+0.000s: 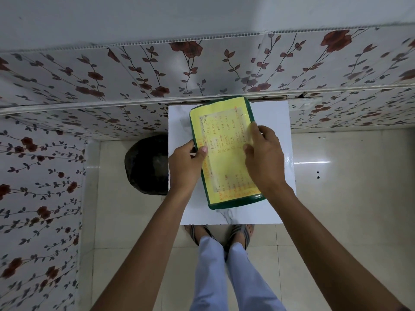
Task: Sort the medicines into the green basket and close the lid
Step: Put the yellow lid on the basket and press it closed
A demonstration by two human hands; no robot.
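Observation:
A green lid (224, 151) with a yellow handwritten sheet taped over its top lies across the small white table (271, 122), covering whatever is beneath it. The basket itself and the medicines are hidden under the lid. My left hand (185, 162) grips the lid's left edge, thumb on top and fingers curled under the rim. My right hand (263, 153) rests on the lid's right side, fingers pressing down on the yellow sheet.
A black round bin (146, 164) stands on the floor just left of the table. Flower-patterned wall panels run behind the table and along the left. My feet in sandals (222, 234) are at the table's near edge on pale floor tiles.

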